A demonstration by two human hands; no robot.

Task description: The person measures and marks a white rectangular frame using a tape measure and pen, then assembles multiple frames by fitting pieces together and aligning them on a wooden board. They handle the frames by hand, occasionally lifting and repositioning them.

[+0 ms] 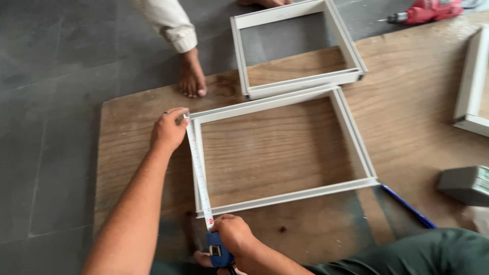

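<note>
The left hand (168, 130) pinches the tape's (198, 173) end onto the far corner of the white frame (285, 153) lying flat on the plywood worktop (407, 132), while the right hand (232, 237), grip closed, clasps the blue tape measure case (218, 252) at the near corner, the tape stretched along the frame's left side.

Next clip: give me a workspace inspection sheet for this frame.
Surface: plywood board on grey tile floor.
Job's things: white rectangular frame; tape measure stretched along its left side, blue case.
Clutter: second frame, part of a third frame, grey block, blue pen, red drill.
Grips: left hand pins the tape end; right hand holds the case.
Cables: nothing seen.
Surroundings: another person's foot.
</note>
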